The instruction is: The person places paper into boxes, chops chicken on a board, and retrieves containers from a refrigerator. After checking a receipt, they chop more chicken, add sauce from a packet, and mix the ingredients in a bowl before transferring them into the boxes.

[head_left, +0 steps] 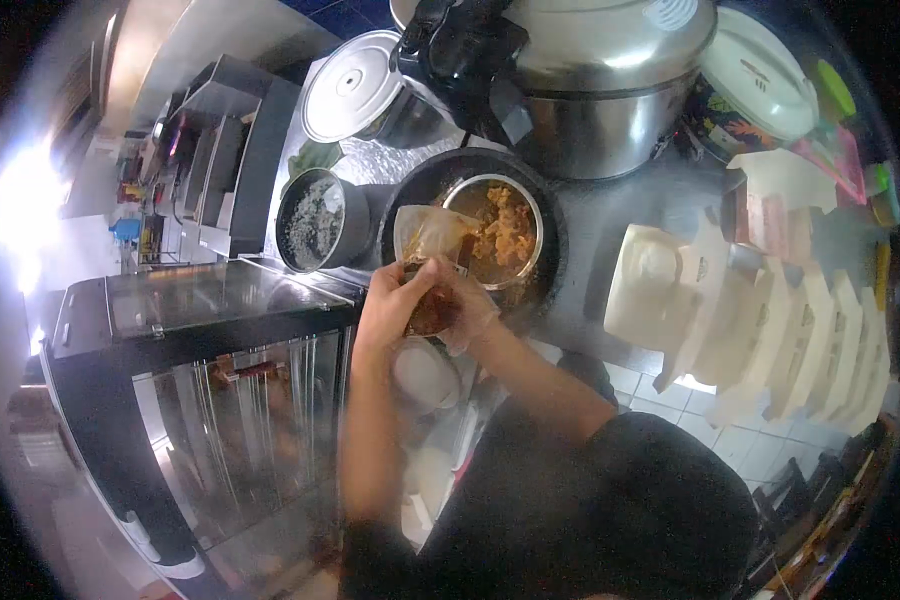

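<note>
Both my hands are together at the near edge of a black pan [395, 190]. My left hand [390, 305] is closed, thumb on top, on a clear plastic bag [432, 233] whose open end spreads over the pan. My right hand [468, 312], with thin clear plastic around it, is closed on the same bag from the other side. Dark reddish-brown food [430, 314] shows between my palms. Within the pan sits a round metal bowl [538, 238] with orange-brown food [507, 232] and brown liquid or sauce.
Left of the pan stands a dark pot [312, 222] with white grainy stuff. A white-lidded container [350, 88] and a large steel pot [610, 125] are behind. Pale open takeaway boxes [645, 285] line the right side. A glass display case [220, 400] stands at left.
</note>
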Demonstrator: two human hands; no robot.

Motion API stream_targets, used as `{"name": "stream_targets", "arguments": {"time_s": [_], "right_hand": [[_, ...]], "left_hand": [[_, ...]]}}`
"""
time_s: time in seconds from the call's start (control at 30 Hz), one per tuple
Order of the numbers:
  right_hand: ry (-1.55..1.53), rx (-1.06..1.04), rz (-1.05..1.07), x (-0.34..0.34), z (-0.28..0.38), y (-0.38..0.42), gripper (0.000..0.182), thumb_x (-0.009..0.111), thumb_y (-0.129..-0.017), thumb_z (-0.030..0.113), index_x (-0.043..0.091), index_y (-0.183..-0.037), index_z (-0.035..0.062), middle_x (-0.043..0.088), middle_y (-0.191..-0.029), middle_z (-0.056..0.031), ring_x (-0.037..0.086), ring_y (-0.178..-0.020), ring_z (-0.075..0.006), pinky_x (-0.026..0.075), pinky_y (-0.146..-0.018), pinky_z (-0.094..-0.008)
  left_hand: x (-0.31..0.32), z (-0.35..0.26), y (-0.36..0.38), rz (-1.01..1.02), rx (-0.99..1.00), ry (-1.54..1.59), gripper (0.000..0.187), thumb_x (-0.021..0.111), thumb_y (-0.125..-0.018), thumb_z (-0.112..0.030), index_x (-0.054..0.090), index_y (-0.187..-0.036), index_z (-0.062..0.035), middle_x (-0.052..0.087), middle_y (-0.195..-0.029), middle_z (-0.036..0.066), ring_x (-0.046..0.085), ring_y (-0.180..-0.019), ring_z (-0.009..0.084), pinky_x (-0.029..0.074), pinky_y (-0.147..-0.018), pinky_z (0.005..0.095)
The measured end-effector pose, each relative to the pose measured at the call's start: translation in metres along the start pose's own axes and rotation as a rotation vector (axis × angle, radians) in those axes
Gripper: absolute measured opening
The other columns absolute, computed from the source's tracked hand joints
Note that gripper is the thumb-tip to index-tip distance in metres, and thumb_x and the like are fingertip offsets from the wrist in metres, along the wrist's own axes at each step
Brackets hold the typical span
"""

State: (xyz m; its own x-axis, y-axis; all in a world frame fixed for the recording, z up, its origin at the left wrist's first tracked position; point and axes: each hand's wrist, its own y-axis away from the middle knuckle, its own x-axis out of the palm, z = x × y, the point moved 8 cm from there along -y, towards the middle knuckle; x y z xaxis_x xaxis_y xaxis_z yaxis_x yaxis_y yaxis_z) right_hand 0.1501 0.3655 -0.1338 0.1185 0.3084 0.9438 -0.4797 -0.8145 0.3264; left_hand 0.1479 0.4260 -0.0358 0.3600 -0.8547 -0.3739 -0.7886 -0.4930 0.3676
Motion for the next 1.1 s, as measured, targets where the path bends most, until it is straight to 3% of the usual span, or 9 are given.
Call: {"name": "stream_targets", "arguments": {"time_s": [0.07, 0.13, 0.33, 0.7, 0.8, 0.87, 0.97, 1.03, 1.1], "right_hand": [[-0.256, 0.028, 0.124, 0.017, 0.002, -0.002, 0.048, 0.067, -0.087, 0.041, 0.055, -0.119, 0.0063, 0.062, -0.108, -0.0079, 0.061, -0.097, -0.0212, 0.052, -0.081, -0.0357], [-0.223, 0.044, 0.108, 0.008, 0.003, -0.014, 0.048, 0.066, -0.088, 0.042, 0.055, -0.119, 0.007, 0.062, -0.107, -0.0077, 0.061, -0.097, -0.0213, 0.052, -0.082, -0.0362], [-0.123, -0.026, 0.062, 0.008, 0.002, -0.02, 0.042, 0.056, -0.094, 0.041, 0.053, -0.12, 0.0082, 0.061, -0.106, -0.0076, 0.062, -0.094, -0.021, 0.053, -0.084, -0.0356], [-0.172, -0.095, -0.031, 0.0, 0.015, -0.037, 0.038, 0.054, -0.096, 0.038, 0.055, -0.12, 0.0086, 0.062, -0.106, -0.0072, 0.062, -0.095, -0.0187, 0.052, -0.083, -0.0338], [-0.276, -0.048, 0.089, 0.01, 0.022, -0.042, 0.04, 0.054, -0.096, 0.04, 0.056, -0.121, 0.0087, 0.062, -0.106, -0.0074, 0.062, -0.095, -0.0198, 0.052, -0.082, -0.0345], [-0.266, -0.086, 0.024, 0.005, 0.031, -0.041, 0.034, 0.061, -0.092, 0.037, 0.062, -0.11, 0.0084, 0.064, -0.104, -0.0048, 0.062, -0.095, -0.0199, 0.051, -0.083, -0.0345], [-0.214, -0.173, 0.012, -0.001, 0.042, -0.04, 0.037, 0.062, -0.091, 0.04, 0.062, -0.11, 0.0079, 0.063, -0.105, -0.0048, 0.061, -0.095, -0.0211, 0.051, -0.083, -0.0355], [-0.247, -0.113, -0.041, -0.002, 0.04, -0.025, 0.038, 0.062, -0.091, 0.041, 0.062, -0.11, 0.0074, 0.064, -0.104, -0.0053, 0.061, -0.095, -0.0216, 0.051, -0.083, -0.0356], [-0.282, -0.052, -0.092, 0.013, 0.041, -0.002, 0.04, 0.063, -0.09, 0.042, 0.062, -0.11, 0.0069, 0.064, -0.103, -0.0057, 0.061, -0.095, -0.0221, 0.05, -0.083, -0.0357]], "left_hand": [[0.009, -0.003, 0.003, 0.072, -0.086, 0.047, 0.036, 0.069, -0.088, -0.029, 0.066, -0.097, 0.006, 0.067, -0.084, 0.006, 0.063, -0.073, 0.013, 0.05, -0.067, 0.0261], [0.018, 0.0, 0.006, 0.084, -0.186, 0.131, 0.029, 0.069, -0.086, -0.018, 0.066, -0.101, 0.0051, 0.068, -0.088, 0.007, 0.065, -0.076, 0.0145, 0.052, -0.069, 0.0279], [0.012, 0.017, -0.007, 0.104, -0.25, 0.238, 0.025, 0.062, -0.085, -0.009, 0.064, -0.105, 0.0053, 0.067, -0.095, 0.009, 0.064, -0.08, 0.0155, 0.051, -0.072, 0.0281], [0.017, 0.019, -0.035, 0.149, -0.275, 0.15, 0.023, 0.058, -0.085, -0.007, 0.065, -0.1, 0.0083, 0.067, -0.09, 0.011, 0.064, -0.076, 0.0166, 0.051, -0.068, 0.0289], [0.025, 0.008, -0.041, 0.161, -0.248, 0.153, 0.023, 0.058, -0.085, -0.007, 0.064, -0.099, 0.0093, 0.067, -0.09, 0.012, 0.065, -0.075, 0.0168, 0.051, -0.066, 0.0284], [0.03, 0.0, -0.044, 0.162, -0.243, 0.173, 0.023, 0.058, -0.085, -0.007, 0.064, -0.099, 0.0094, 0.067, -0.09, 0.012, 0.065, -0.075, 0.0167, 0.051, -0.065, 0.0281], [0.036, 0.003, -0.044, 0.203, -0.309, 0.105, 0.023, 0.06, -0.084, -0.007, 0.064, -0.102, 0.0076, 0.067, -0.09, 0.011, 0.064, -0.076, 0.0172, 0.051, -0.067, 0.029], [0.043, -0.01, -0.043, 0.3, -0.028, -0.068, 0.025, 0.061, -0.084, -0.008, 0.064, -0.104, 0.0056, 0.068, -0.091, 0.01, 0.064, -0.079, 0.0182, 0.051, -0.072, 0.0304], [0.046, -0.013, -0.029, 0.275, -0.147, -0.037, 0.026, 0.062, -0.084, -0.009, 0.064, -0.105, 0.0052, 0.067, -0.092, 0.01, 0.064, -0.081, 0.0185, 0.05, -0.074, 0.0308]]}}
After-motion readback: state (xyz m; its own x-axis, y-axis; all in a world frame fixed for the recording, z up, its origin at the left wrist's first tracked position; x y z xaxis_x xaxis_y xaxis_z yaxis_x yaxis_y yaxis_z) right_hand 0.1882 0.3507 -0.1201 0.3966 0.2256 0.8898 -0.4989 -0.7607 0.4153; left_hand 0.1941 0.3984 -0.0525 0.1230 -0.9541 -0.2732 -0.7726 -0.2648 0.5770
